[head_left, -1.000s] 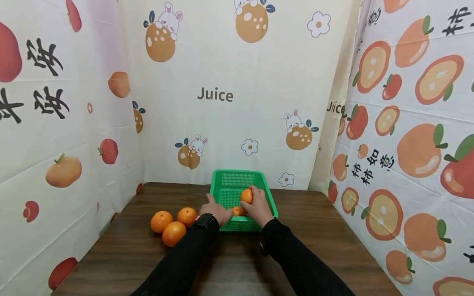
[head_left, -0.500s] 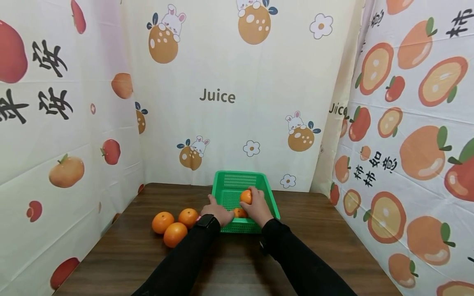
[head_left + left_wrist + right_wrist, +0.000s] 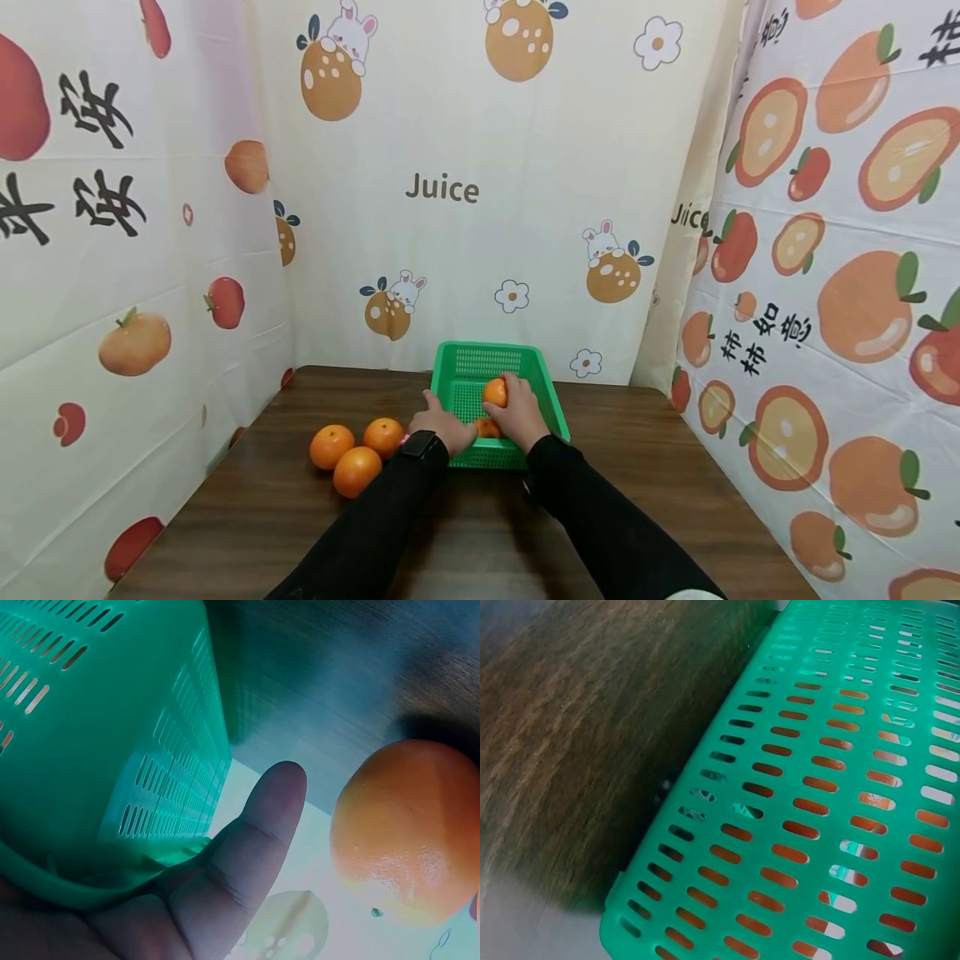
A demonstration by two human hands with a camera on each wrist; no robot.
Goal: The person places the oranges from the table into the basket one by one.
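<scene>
A green plastic basket (image 3: 491,457) with slotted walls stands on the table. My left hand (image 3: 447,428) grips its near left rim, thumb over the inside and one finger stretched out along the outer wall, as the left wrist view shows. My right hand (image 3: 522,417) reaches over the near right side and holds an orange (image 3: 494,392) inside the basket. Below that, another orange (image 3: 488,428) lies against the front wall, partly covered by the right hand. In the right wrist view the basket's wall (image 3: 780,825) hides the hand; orange colour shows through its slots.
Three more oranges sit close together left of the basket: a left one (image 3: 332,447), a back one (image 3: 384,437) near the left wrist, and a front one (image 3: 357,472). The dark wooden table (image 3: 645,500) meets a printed cloth backdrop (image 3: 442,250) behind the basket.
The right hand has shifted slightly left over the basket with its orange. The left hand keeps its place on the rim. The head view has drifted a little.
</scene>
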